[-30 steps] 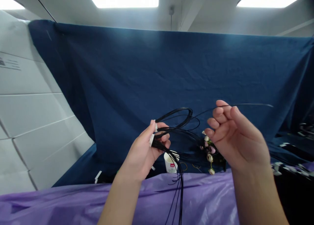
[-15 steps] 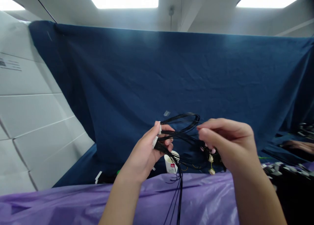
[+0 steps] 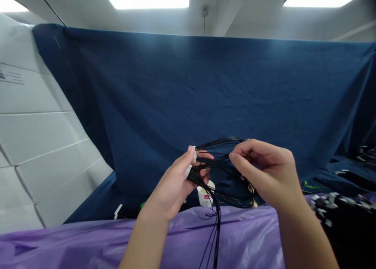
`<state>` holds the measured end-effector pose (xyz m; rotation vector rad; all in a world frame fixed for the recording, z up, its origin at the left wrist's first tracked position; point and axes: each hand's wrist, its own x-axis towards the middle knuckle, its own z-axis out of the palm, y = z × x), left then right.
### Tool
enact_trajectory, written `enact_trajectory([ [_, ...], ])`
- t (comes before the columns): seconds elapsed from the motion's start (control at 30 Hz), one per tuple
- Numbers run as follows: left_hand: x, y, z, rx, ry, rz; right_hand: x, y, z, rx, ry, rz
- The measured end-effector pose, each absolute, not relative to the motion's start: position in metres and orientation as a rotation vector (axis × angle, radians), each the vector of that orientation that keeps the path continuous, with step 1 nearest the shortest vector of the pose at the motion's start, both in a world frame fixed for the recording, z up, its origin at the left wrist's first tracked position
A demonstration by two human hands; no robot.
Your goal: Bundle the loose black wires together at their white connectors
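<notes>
Two white connectors [image 3: 188, 171] with bundles of thin black wires [image 3: 219, 159] are held between the thumb and fingers of my left hand [image 3: 179, 183]. Some wires loop out to the right, and others hang down over the purple cover. My right hand [image 3: 264, 167] is closed in a pinch at the looped wires, thumb and index finger together on them. Part of the loop passes behind its fingers. A white paper cup [image 3: 205, 196] with a red mark stands behind the wires.
Purple sheeting [image 3: 96, 245] covers the near edge. Black cables with white connectors [image 3: 346, 210] are piled at the right. White boxes [image 3: 44, 143] stand at the left, and a blue cloth [image 3: 205, 85] hangs behind. Small pale flowers are partly hidden behind the wires.
My right hand has moved slightly left, onto the wires, and the loop now reaches further right behind it. The other person's hand at the far right has gone from view.
</notes>
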<state>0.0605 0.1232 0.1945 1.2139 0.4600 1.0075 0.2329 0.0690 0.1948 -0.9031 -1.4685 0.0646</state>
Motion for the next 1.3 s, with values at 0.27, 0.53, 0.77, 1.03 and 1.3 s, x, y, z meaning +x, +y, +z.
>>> enact_trajectory([
  [0.27, 0.058, 0.123, 0.194, 1.228, 0.464, 0.990, 0.230, 0.068, 0.196, -0.899, -1.466, 0.019],
  [0.53, 0.060, 0.121, 0.197, 1.230, 0.474, 1.011, 0.230, 0.069, 0.197, -0.962, -1.483, 0.028],
  [0.77, 0.061, 0.119, 0.197, 1.249, 0.480, 1.017, 0.232, 0.067, 0.197, -1.005, -1.472, -0.040],
  [1.03, 0.063, 0.119, 0.196, 1.251, 0.464, 1.046, 0.231, 0.061, 0.200, -1.020, -1.559, 0.004],
  [1.3, 0.062, 0.119, 0.194, 1.240, 0.453, 1.038, 0.231, 0.058, 0.201, -1.029, -1.587, -0.002],
])
